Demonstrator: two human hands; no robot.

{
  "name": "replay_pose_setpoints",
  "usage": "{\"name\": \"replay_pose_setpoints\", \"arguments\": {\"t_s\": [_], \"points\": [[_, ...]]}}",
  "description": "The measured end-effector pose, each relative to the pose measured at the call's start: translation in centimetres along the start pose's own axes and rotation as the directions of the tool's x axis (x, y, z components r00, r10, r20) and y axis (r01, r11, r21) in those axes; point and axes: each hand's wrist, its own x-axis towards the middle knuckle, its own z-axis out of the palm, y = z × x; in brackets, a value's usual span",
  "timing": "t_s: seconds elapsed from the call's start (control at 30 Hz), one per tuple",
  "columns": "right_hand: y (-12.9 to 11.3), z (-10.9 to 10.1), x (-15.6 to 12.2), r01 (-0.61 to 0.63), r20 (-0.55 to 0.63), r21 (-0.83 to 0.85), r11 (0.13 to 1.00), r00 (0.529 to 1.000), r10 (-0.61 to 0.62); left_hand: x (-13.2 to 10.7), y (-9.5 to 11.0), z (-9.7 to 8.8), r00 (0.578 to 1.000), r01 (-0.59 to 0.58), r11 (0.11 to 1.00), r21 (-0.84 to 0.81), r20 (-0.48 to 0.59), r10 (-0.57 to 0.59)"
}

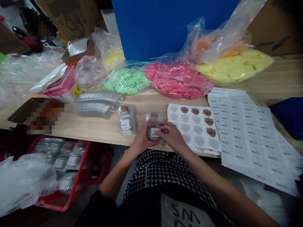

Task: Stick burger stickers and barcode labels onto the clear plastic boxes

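A clear plastic clamshell box (154, 121) lies on the table edge in front of me, with a round cartoon logo sticker (154, 115) on its upper part. My left hand (142, 137) grips the box along its left side, thumb at the lower edge. The fingers of my right hand (174, 136) close on the right edge of a white barcode label (154, 132) lying on the box's lower part. Just left stands another clear box (127, 119) with both stickers on it. To the right is a sheet of logo stickers (195, 127), several peeled off.
Barcode label sheets (251, 135) fan out at the right, overhanging the table. Nested clear boxes (96, 105) lie left. Behind are bags of green (126, 81), pink (177, 78) and yellow (236, 67) pieces. A red crate (81, 171) of labelled boxes sits below left. A co-worker is at far left.
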Motion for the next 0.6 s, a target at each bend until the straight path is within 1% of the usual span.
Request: {"name": "replay_pose_setpoints", "arguments": {"t_s": [0.2,0.33,0.43,0.53,0.6], "points": [[0.5,0.4,-0.3,0.052,-0.042,-0.046,0.998,0.998,-0.054,0.0,0.2,-0.1,1.0,0.001,1.0,0.019,-0.001,-0.001],[0.4,0.8,-0.7,0.082,-0.085,-0.136,0.987,0.992,-0.094,0.1,0.3,-0.2,1.0,0.011,0.998,0.062,0.012,-0.011],[-0.1,1.1,-1.0,0.108,-0.093,-0.219,0.97,0.987,-0.131,0.1,0.3,-0.2,1.0,-0.003,0.996,0.087,0.008,0.002],[-0.6,1.5,-1.0,0.108,-0.136,-0.252,0.962,0.98,-0.145,0.2,0.3,-0.2,1.0,-0.019,0.997,0.075,0.001,0.019],[-0.8,1.7,-0.6,0.088,-0.166,-0.246,0.965,0.977,-0.131,0.2,0.2,-0.2,1.0,-0.013,0.999,0.053,-0.001,0.013]]}}
